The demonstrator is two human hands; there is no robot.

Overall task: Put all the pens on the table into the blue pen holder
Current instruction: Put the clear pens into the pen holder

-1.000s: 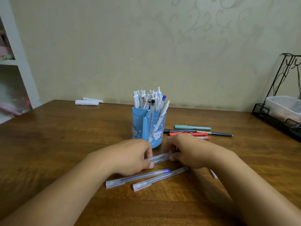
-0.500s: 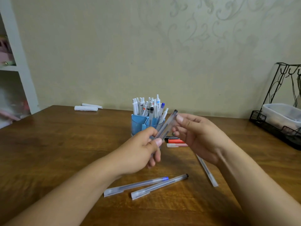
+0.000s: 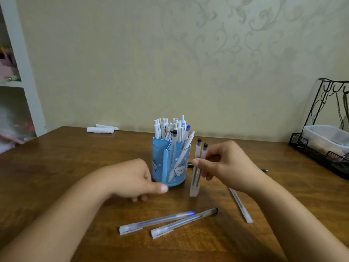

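The right hand (image 3: 224, 165) is now holding two clear pens (image 3: 196, 171) upright, pinched between thumb and fingers, black caps up, just beside the right wall of the blue pen holder (image 3: 170, 165) and not yet over its rim. Half a second ago both hands were sharing that pair at a slant in front of the holder; a second ago they were gathering it flat off the table (image 3: 56, 176). The left hand (image 3: 132, 178) is letting go and dropping toward the table beside the holder's left side, its fingers loosely curled around nothing, the thumb reaching close to the holder's base, though whether it is touching cannot be told. So the pickup looks finished and the drop-in is the step in hand: the pair is needing a lift above the rim, then a lowering into a section already crowded with white pens (image 3: 170, 127), which may be resisting them. Work is remaining. Two more clear pens, one blue-capped (image 3: 156, 221) and one black-capped (image 3: 185, 222), are lying side by side toward the near edge, a fifth clear pen (image 3: 241, 207) is lying under the right wrist, and a dark pen tip (image 3: 264, 170) is peeking out behind that wrist, with whatever else lies there being hidden.
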